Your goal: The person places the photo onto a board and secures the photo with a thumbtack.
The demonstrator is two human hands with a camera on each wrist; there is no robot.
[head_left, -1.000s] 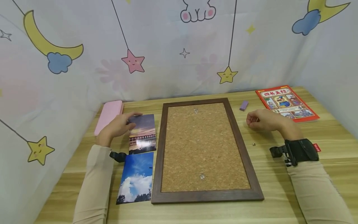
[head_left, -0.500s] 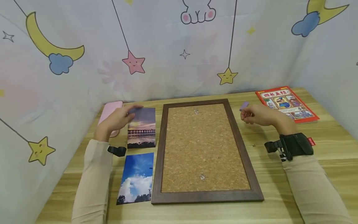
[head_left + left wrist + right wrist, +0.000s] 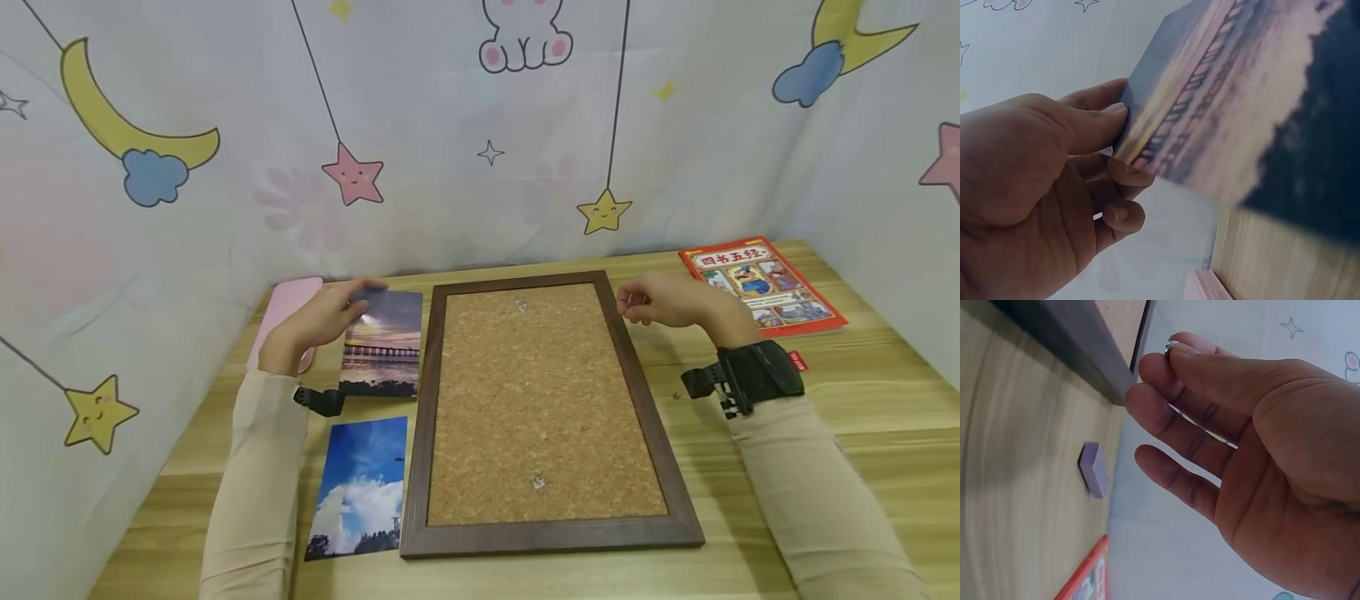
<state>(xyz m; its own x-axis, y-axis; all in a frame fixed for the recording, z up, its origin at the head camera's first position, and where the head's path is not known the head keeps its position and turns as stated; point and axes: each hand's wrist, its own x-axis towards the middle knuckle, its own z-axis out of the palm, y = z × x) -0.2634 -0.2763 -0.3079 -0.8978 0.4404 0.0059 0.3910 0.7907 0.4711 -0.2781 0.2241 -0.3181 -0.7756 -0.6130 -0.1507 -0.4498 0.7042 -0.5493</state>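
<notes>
My left hand (image 3: 317, 321) pinches a sunset pier photo (image 3: 381, 354) at its upper left corner, between thumb and fingers. In the left wrist view that photo (image 3: 1216, 119) slants up off the table. A framed cork board (image 3: 551, 408) lies in the middle, just right of the photo. Over the board's upper right edge, my right hand (image 3: 671, 300) holds a small silver thumbtack (image 3: 1170, 347) between thumb and index fingertips, its other fingers loosely bent. A second photo (image 3: 360, 492), of blue sky and clouds, lies flat along the board's lower left side.
A pink case (image 3: 288, 304) lies behind the left hand. A red picture book (image 3: 765, 283) lies at the back right. The right wrist view shows a purple block (image 3: 1093, 470) on the table. One tiny metal piece (image 3: 677, 396) sits right of the board.
My right hand has moved left to the board's upper right edge, passing over the purple block. The left hand has raised the pier photo and shifted it away from the sky photo.
</notes>
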